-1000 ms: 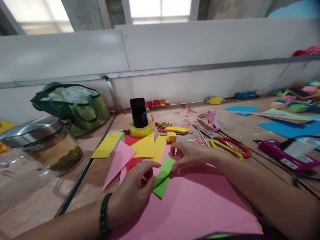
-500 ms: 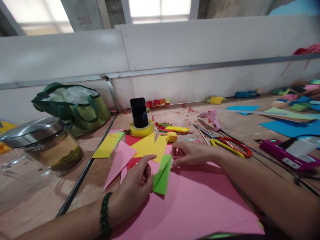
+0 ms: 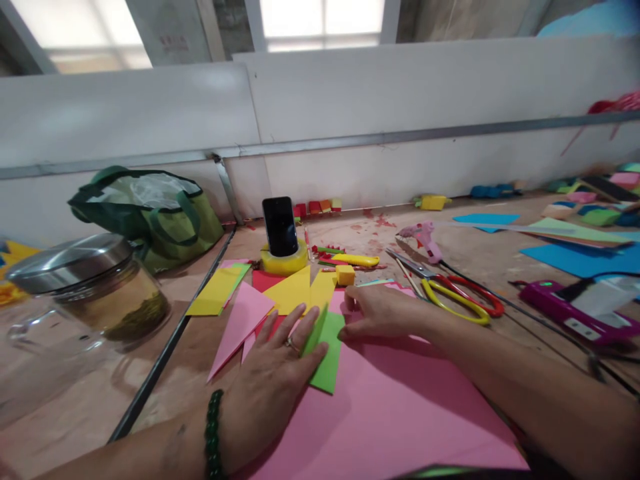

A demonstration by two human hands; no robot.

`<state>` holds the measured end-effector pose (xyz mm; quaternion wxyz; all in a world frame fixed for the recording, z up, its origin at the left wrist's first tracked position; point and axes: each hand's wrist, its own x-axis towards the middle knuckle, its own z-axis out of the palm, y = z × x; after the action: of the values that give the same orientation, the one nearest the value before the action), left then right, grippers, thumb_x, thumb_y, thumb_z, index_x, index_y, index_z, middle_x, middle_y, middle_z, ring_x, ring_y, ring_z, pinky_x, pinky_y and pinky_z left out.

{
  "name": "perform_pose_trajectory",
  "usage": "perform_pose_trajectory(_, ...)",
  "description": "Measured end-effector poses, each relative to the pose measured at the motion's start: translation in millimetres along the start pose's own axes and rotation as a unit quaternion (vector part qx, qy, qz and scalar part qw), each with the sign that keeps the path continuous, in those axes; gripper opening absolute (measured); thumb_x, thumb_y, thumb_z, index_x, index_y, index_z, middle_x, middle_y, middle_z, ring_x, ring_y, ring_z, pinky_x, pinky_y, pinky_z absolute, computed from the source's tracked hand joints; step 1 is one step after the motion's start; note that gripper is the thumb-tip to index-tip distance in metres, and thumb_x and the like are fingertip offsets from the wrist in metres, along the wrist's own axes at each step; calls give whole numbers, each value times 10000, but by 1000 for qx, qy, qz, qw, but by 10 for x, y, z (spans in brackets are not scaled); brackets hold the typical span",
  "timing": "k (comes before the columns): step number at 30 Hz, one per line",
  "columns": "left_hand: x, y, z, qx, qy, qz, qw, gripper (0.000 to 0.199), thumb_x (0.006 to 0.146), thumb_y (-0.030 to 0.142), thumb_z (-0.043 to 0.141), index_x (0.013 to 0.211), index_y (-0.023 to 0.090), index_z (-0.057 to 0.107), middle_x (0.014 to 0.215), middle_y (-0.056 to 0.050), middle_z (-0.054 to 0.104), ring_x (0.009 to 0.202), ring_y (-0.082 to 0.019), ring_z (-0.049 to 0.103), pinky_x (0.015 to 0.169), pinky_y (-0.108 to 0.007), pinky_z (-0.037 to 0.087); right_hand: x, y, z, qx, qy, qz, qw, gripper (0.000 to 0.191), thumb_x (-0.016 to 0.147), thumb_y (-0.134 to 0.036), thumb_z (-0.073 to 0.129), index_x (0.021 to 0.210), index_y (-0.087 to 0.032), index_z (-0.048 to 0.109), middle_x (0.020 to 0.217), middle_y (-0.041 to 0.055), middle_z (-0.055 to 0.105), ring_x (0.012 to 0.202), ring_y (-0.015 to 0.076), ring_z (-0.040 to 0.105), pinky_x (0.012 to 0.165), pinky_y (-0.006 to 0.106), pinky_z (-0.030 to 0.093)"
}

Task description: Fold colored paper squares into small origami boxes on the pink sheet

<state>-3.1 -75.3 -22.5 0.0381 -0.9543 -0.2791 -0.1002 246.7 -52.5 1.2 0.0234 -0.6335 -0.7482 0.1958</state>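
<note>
— Green paper lies on your big pink sheet, and your left hand is now spread flat, fingers pressing on its left edge. A moment ago that hand was curled beside it, lifting the flap.

— And my right hand?

— It has barely moved: fingertips held together, pinning the green piece's top right corner. One flap stands up between your two hands, so by my reading you have gone from raising the fold to flattening it.

— Anything close by?

— Yellow triangles and a pink triangle just beyond; scissors to your right.
</note>
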Motion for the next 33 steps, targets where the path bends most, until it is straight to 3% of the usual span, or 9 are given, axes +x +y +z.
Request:
perform_pose_trajectory(4, -33, -28, 56, 48, -17, -19, 999, 496, 841, 11, 410, 1316, 140, 475, 1497, -174, 324, 1406, -310, 230, 1106, -563, 238, 1, -2, -2, 3, -3, 1, 1000, 514, 625, -648, 658, 903, -221, 593, 869, 49, 673, 750, 237, 604, 552, 276, 362)
perform_pose_trajectory(8, -20, 32, -37, 38, -42, -26, 998, 432, 833, 6, 391, 1224, 101, 550, 1386, -180, 475, 1319, -318, 380, 1090, -538, 276, 9, 5, -4, 0, -7, -1, 1000, 519, 630, -658, 653, 913, -227, 593, 866, 43, 673, 751, 237, 605, 557, 277, 364)
perform_pose_trajectory(11, -1, 130, -146, 15, -47, 11, 999, 390, 881, 59, 380, 1232, 118, 542, 1287, -162, 555, 1190, -332, 487, 996, -525, 383, 20, 21, -10, -7, -8, -4, 1000, 516, 636, -656, 652, 915, -225, 594, 852, 43, 671, 738, 234, 604, 549, 275, 359)
perform_pose_trajectory(15, 11, 225, -174, -23, -90, 59, 994, 299, 929, 109, 370, 1141, 156, 576, 991, -96, 651, 892, -255, 582, 855, -472, 468, -3, -11, -15, -20, 3, -5, 1000, 483, 660, -630, 642, 909, -218, 602, 861, 47, 675, 744, 231, 610, 557, 275, 359)
perform_pose_trajectory(23, 30, 213, -93, -72, -102, 53, 991, 245, 913, 104, 436, 1105, 160, 576, 923, -78, 613, 820, -219, 545, 723, -349, 491, -164, -217, 61, -48, 45, 29, 997, 691, 585, -702, 652, 1072, -219, 566, 864, 68, 692, 760, 282, 633, 546, 296, 349)
perform_pose_trajectory(29, -8, 221, -145, -83, -91, 24, 992, 168, 882, 125, 484, 974, 185, 612, 875, -70, 603, 778, -207, 544, 667, -317, 490, 37, 10, 15, -11, 25, 47, 998, 511, 693, -598, 621, 1007, -197, 577, 938, 95, 677, 801, 264, 617, 586, 298, 374)
perform_pose_trajectory(33, -83, 239, -110, -57, -44, 31, 997, 190, 852, 87, 496, 962, 180, 621, 905, -78, 635, 789, -219, 580, 684, -329, 519, 146, 118, 24, 10, 25, 33, 999, 338, 735, -492, 616, 913, -204, 600, 901, 70, 676, 783, 227, 607, 606, 287, 374)
